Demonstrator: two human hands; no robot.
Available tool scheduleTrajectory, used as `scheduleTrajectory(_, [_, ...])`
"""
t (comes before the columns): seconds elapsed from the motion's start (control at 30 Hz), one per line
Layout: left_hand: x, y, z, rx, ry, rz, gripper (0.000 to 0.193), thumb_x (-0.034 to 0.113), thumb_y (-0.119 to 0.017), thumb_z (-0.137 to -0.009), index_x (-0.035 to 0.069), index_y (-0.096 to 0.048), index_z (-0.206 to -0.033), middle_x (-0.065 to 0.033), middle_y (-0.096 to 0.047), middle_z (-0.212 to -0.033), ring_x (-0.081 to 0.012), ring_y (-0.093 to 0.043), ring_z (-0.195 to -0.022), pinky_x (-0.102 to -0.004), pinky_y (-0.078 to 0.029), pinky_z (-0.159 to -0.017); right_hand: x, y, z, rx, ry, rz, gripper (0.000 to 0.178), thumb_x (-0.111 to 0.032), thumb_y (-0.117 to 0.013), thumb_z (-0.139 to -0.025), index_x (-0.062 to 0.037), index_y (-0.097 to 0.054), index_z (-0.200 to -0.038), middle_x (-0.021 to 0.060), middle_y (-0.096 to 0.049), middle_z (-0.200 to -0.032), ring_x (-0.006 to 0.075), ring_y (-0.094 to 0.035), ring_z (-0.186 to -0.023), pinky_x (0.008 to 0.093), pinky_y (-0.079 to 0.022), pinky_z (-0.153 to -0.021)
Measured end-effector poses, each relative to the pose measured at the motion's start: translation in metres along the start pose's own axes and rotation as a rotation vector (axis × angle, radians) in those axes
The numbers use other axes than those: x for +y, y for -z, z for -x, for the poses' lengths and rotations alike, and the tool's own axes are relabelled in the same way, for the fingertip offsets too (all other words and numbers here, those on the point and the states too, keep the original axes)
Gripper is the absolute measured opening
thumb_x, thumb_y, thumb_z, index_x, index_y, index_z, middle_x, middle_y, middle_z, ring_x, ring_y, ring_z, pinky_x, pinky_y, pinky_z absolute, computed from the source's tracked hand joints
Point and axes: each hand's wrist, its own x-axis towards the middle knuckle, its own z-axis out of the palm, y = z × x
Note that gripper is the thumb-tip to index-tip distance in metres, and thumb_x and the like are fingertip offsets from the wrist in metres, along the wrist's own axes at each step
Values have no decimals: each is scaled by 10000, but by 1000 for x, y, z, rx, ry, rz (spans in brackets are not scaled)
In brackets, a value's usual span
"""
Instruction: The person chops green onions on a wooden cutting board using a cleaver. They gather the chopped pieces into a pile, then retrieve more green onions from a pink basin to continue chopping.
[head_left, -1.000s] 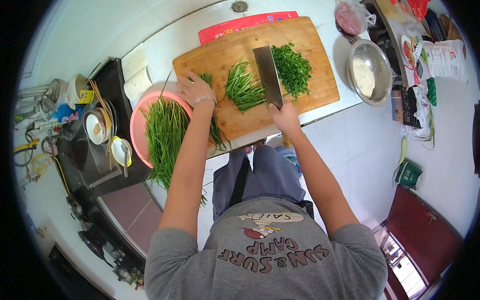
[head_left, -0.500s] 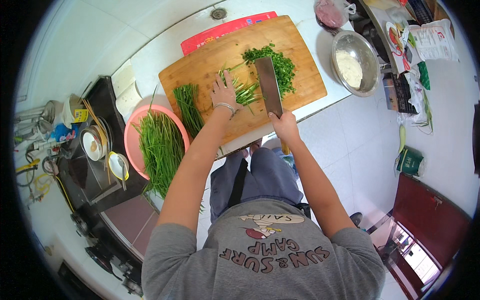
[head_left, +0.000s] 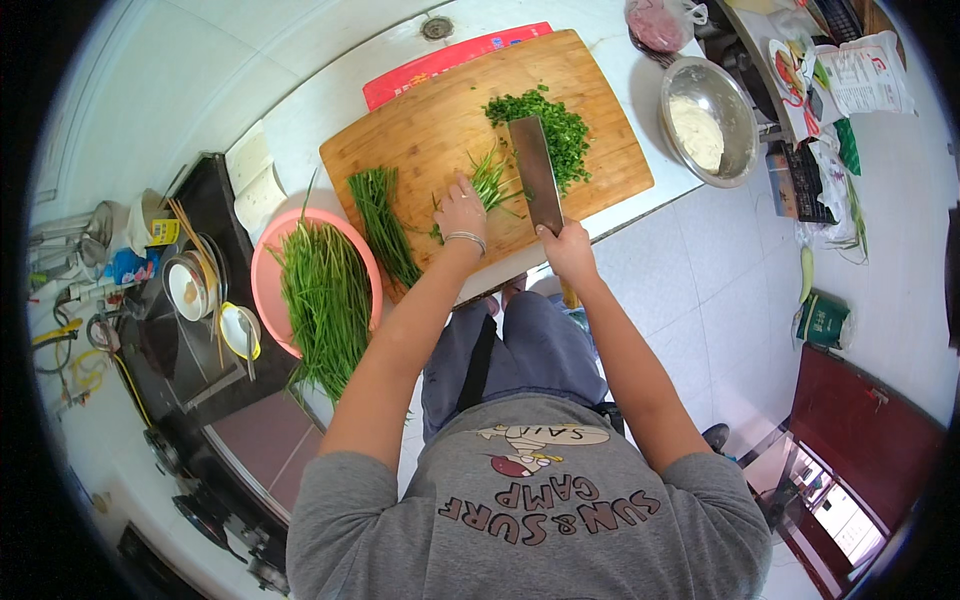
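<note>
On a wooden cutting board (head_left: 440, 115), my right hand (head_left: 569, 252) grips the handle of a cleaver (head_left: 538, 175), its broad blade pointing away from me. The blade stands between a pile of chopped green chives (head_left: 562, 135) on its right and a small bunch of chives (head_left: 488, 180) on its left. My left hand (head_left: 461, 212) is closed over the near left end of that small bunch, fingers bunched together; its grip is partly hidden. Farther left on the board lies a longer bundle of chives (head_left: 383, 225).
A pink basin (head_left: 262, 290) heaped with long chives (head_left: 325, 300) stands left of the board. To the right is a steel bowl (head_left: 742, 135) of pale dough (head_left: 697, 133), with a bag of pinkish meat (head_left: 655, 25) behind it. A red package (head_left: 455, 62) lies behind the board.
My left hand has drawn its spread fingers together and moved slightly nearer to me, gathering the small chive bunch closer. The cleaver and my right hand have hardly moved.
</note>
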Motion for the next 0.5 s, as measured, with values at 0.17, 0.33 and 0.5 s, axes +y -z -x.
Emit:
scheduleTrajectory(0.17, [-12, 0, 15, -54, 232, 222, 883, 110, -622, -800, -43, -15, -1423, -212, -458, -1213, -335, -557, -1043, -416, -504, -811, -5, -4, 1, -46, 19, 23, 272, -216, -596, -798, 33, -628, -904, 248, -620, -754, 407, -606, -728, 431, -475, -657])
scheduleTrajectory(0.33, [-2, 13, 19, 46, 574, 397, 992, 140, -666, -774, -45, 72, -1411, -233, -428, -1228, -322, -582, -1010, -386, -513, -811, -1, -10, -6, -69, 77, 34, 281, -223, -598, -797, 44, -627, -880, 272, -608, -747, 427, -601, -742, 444, -471, -660])
scheduleTrajectory(0.5, [0, 13, -6, 37, 878, 546, 1105, 321, -699, -752, -54, 114, -1400, -257, -400, -1254, -343, -547, -1068, -405, -490, -863, -16, -6, -8, -89, 58, 41, 282, -227, -588, -802, 48, -621, -854, 281, -595, -724, 432, -594, -730, 449, -467, -650])
